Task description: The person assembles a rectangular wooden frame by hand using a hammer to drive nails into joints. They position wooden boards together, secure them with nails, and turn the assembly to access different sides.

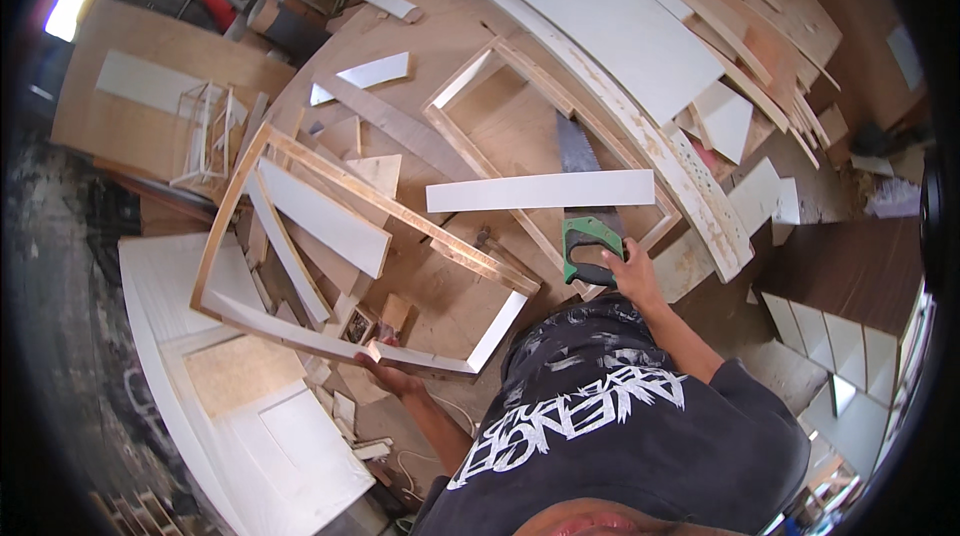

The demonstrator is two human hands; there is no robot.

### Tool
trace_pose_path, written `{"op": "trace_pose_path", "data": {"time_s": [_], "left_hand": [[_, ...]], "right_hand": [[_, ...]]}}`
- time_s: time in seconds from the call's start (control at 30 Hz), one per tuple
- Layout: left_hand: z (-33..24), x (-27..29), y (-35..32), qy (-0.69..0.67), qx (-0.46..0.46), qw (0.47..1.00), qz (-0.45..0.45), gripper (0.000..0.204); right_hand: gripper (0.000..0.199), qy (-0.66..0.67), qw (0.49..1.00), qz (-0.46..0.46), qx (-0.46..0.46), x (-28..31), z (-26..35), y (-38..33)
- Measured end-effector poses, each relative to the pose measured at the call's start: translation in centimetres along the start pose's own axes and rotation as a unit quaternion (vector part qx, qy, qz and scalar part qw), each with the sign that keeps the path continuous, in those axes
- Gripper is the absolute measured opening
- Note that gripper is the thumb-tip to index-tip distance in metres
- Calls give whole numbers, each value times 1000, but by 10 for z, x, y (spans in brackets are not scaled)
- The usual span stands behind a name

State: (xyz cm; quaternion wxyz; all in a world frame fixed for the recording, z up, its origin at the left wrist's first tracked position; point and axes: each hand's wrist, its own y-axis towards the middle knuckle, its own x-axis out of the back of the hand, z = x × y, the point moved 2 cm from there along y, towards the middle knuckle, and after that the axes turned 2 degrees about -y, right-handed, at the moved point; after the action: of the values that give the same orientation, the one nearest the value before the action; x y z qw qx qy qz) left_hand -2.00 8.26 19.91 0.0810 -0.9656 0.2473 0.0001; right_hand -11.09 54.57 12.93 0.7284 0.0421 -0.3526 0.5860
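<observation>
at the far left a white panelled door leaf [290, 446] lay flat below the round plywood worktop [440, 26]. your left hand [385, 374] was closed around the near white rail of the large rectangular wooden frame [340, 201], thumb over the top, so the frame sat tipped up on that corner while its far rails rested on the worktop. inside the frame lay loose white-faced offcut strips [325, 216], and small wooden blocks [385, 316] sat just beside your grip. a second, smaller rectangular wooden frame [545, 161] lay flat toward the middle, with a long white board strip [540, 191] resting across it. further right, your right hand [628, 271] was wrapped tight on the green handle of the hand saw [580, 191], its dark blade pointing away from you and passing under that white strip.

to do this well, i judged you needed the held frame pressed flat and steady before any stroke, your left fingers well apart from the blade's line, and the saw drawn free of the strip without dragging it. the curved white-edged boards [640, 106] at the right crowded the worktop, so short, controlled strokes would have suited.
</observation>
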Motion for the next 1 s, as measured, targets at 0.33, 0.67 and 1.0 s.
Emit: {"op": "trace_pose_path", "data": {"time_s": [0.33, 0.67, 1.0], "left_hand": [[6, 5, 32, -46, 46, 997, 43, 85], [12, 9, 85, -2, 108, 992, 58, 88], [22, 18, 104, -29, 99, 993, 59, 87]], "right_hand": [[27, 97, 995, 27, -28, 40, 9, -32], [34, 39, 998, -29, -39, 9, 18, -139], [38, -5, 993, -88, 80, -41, 73, -151]]}}
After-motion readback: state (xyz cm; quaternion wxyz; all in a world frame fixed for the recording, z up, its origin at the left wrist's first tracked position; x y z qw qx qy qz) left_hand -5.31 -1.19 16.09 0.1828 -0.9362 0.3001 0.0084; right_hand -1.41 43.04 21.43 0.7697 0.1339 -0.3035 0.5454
